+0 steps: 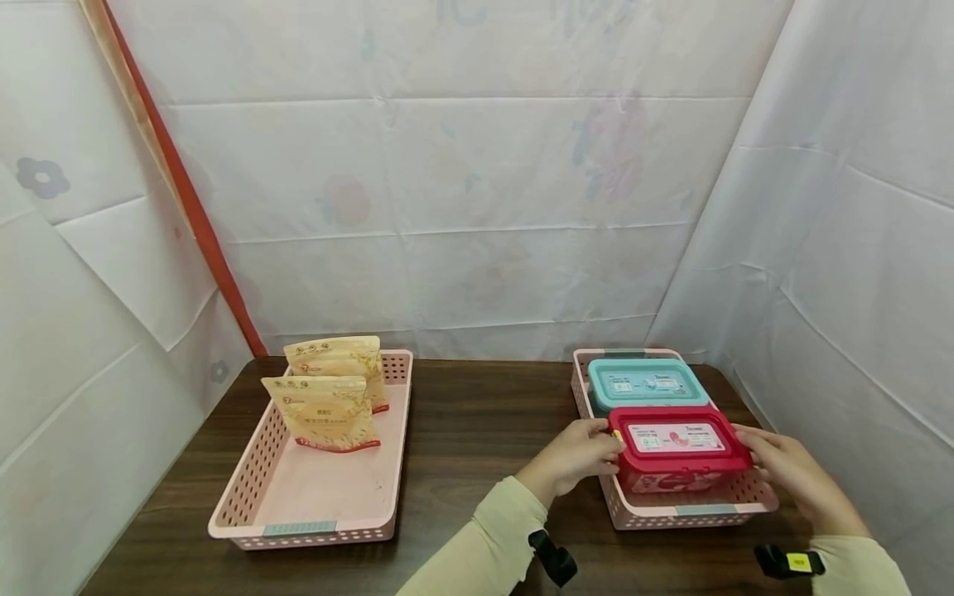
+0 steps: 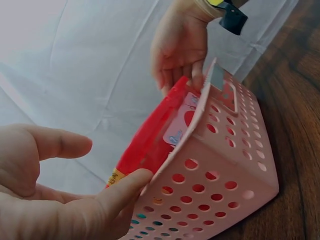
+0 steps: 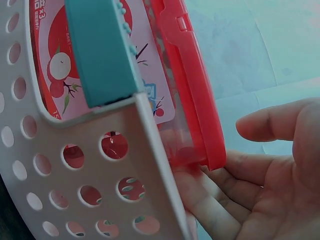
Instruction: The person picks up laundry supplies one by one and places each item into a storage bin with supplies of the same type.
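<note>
A red plastic box (image 1: 671, 479) with a snap lid and pink label sits in the front half of the right-hand pink basket (image 1: 633, 520). My left hand (image 1: 577, 454) is at the box's left end, fingertips against its side just inside the basket rim; in the left wrist view its thumb (image 2: 65, 144) stands apart from the box. At the opposite end is my right hand (image 1: 797, 473). Its fingers (image 3: 212, 202) reach under the overhanging lid edge, between box and basket wall, and the thumb (image 3: 272, 122) is clear of the lid.
Behind the red box, a teal box (image 1: 648, 382) of similar shape lies in the same basket. A larger pink basket (image 1: 335, 492) on the left bears two yellow pouches (image 1: 324, 414) standing upright. Both baskets stand on a dark wooden table (image 1: 477, 430), with white cloth walls (image 1: 462, 190) around.
</note>
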`<state>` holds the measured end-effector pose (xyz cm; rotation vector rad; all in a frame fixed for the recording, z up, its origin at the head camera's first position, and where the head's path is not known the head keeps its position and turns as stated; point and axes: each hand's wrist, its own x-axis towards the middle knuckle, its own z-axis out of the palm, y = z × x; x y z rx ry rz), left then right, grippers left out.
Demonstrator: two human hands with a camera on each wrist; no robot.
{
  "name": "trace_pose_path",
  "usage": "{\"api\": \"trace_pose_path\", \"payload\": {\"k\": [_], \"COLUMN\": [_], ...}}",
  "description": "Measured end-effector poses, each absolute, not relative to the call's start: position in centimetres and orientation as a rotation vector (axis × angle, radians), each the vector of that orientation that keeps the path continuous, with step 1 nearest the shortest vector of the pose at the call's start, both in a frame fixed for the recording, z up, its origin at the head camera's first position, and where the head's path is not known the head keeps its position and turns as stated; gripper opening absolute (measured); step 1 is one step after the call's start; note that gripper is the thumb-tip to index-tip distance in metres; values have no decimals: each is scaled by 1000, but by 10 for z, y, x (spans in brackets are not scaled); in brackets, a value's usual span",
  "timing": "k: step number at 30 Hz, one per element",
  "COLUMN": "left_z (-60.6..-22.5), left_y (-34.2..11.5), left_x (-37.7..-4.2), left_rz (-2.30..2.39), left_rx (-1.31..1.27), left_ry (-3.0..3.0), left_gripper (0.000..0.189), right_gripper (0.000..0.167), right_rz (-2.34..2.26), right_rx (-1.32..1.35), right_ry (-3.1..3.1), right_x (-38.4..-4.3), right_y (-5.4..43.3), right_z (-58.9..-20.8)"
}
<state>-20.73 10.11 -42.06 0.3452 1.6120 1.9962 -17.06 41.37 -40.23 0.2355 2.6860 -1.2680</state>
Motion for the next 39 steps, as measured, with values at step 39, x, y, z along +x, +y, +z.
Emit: {"api": "trace_pose_path", "payload": {"k": [39], "left_z": [-417], "left_y": [84], "left_x": [-211], "left_rz": [1964], "left_rx": [384], "left_ry": [1530], "left_gripper": [51], "right_gripper": [77], "right_rz": [-1214], "right_rx": [244], "right_ry": [2705], "right_x": [-167], "right_y": [410], "right_z": [-396]}}
